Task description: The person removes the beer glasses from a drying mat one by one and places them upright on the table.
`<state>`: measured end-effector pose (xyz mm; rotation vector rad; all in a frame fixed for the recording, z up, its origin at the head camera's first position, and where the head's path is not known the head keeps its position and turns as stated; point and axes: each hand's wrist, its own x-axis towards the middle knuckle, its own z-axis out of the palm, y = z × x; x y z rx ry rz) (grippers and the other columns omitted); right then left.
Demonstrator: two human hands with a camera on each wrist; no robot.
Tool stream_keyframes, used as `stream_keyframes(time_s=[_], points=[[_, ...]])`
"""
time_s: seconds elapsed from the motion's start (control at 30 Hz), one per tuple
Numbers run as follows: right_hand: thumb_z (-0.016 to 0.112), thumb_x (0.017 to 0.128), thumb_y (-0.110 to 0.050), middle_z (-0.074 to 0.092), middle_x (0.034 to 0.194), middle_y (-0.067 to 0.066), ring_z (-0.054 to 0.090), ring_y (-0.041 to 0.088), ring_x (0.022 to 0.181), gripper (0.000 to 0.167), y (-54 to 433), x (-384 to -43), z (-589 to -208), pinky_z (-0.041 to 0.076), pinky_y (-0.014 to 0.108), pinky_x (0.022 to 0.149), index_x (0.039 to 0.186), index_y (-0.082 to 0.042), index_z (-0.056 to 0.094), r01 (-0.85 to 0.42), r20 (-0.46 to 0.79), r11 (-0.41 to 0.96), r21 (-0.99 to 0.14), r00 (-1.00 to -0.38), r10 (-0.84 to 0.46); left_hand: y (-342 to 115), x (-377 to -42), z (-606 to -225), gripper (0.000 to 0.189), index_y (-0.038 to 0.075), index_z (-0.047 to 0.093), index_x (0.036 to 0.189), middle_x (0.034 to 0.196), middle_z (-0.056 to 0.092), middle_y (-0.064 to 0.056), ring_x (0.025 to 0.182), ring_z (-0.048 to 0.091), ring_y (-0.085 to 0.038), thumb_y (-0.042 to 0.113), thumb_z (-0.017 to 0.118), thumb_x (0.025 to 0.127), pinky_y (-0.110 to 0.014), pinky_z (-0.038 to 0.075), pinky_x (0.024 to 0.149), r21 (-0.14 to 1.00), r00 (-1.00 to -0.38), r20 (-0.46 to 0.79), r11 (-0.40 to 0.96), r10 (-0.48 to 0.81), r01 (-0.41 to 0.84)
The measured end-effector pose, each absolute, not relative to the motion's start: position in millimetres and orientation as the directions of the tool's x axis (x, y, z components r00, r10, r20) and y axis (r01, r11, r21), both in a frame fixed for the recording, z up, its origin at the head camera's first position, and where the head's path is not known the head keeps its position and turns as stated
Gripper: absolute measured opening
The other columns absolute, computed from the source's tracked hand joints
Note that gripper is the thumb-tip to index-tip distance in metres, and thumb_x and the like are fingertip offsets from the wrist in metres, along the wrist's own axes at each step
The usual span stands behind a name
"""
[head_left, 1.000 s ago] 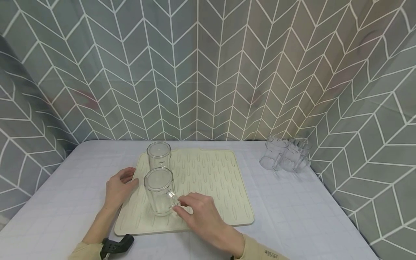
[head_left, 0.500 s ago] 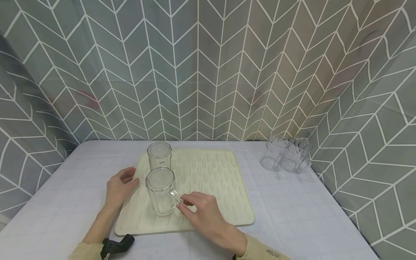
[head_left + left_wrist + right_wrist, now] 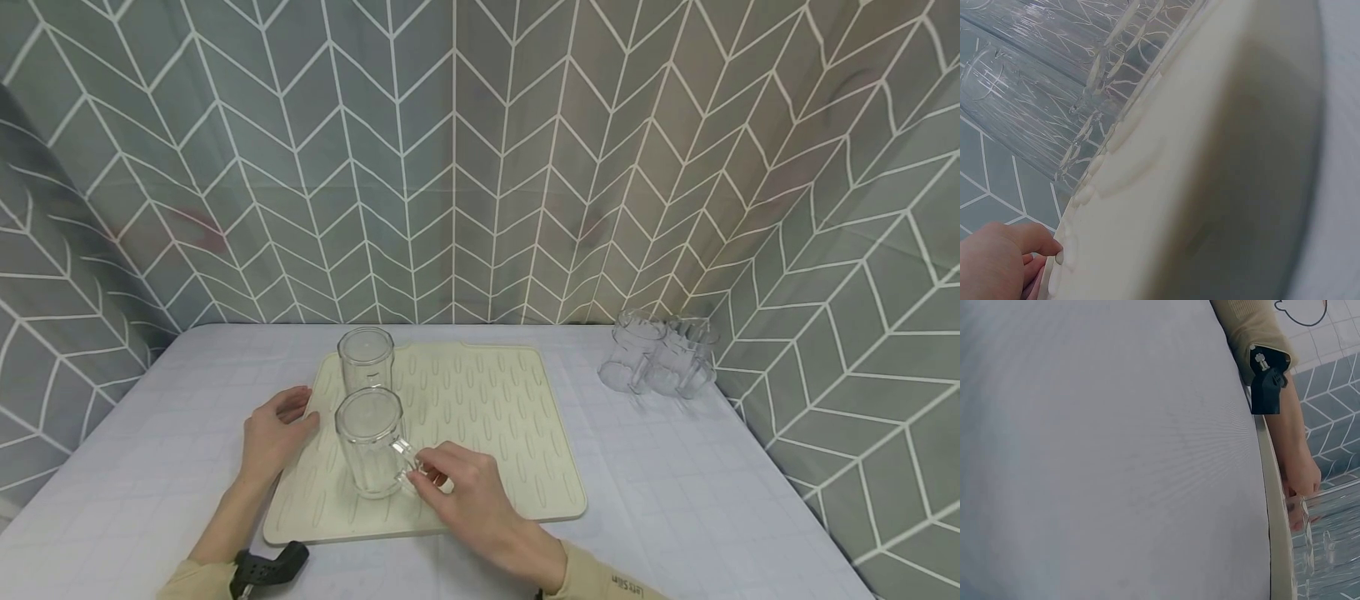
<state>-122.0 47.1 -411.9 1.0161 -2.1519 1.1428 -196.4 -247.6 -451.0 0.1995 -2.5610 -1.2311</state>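
Note:
Between thumb and fingertips, my right hand [image 3: 472, 504] pinches the handle of a clear glass mug [image 3: 367, 454] on the front left of a cream ridged mat [image 3: 487, 417]. Right behind it is a second clear glass [image 3: 366, 354], its lower part overlapped by the mug. My left hand [image 3: 273, 437] rests at the mat's left edge, fingers loosely bent. In the left wrist view, the left thumb [image 3: 1044, 240] touches the mat's edge, with both glasses beyond. The right wrist view misses the right hand; it catches the left hand [image 3: 1302, 472] past the mat's edge.
Several clear glass mugs [image 3: 633, 358] stand grouped at the back right of the white-covered table [image 3: 675, 483]. Grey curtains [image 3: 480, 167] with white lines close in the back and sides. A black wrist strap [image 3: 262, 568] sits on the left forearm.
The mug's handle has swung a little to the right and toward me, my right fingers moving with it. The left hand and the glass behind keep their places.

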Motion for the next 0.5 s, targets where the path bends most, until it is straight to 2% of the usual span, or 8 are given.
stream_keyframes(time_s=[0.5], points=[[0.077,0.086,-0.005,0.071,0.081,-0.002,0.063,-0.003,0.07,0.008,46.0,-120.9,-414.9,0.055,0.01,0.061,0.093,-0.006,0.072,-0.781,0.703,0.342,-0.522,-0.621,-0.346,-249.6,-198.3,-453.3,0.054,-0.005,0.05,0.141,0.133,0.058,-0.03,0.122,0.06,-0.043,0.012,0.065,0.092,-0.048,0.052,0.101,0.791,-0.95,0.18,0.611,-0.254,-0.013]])
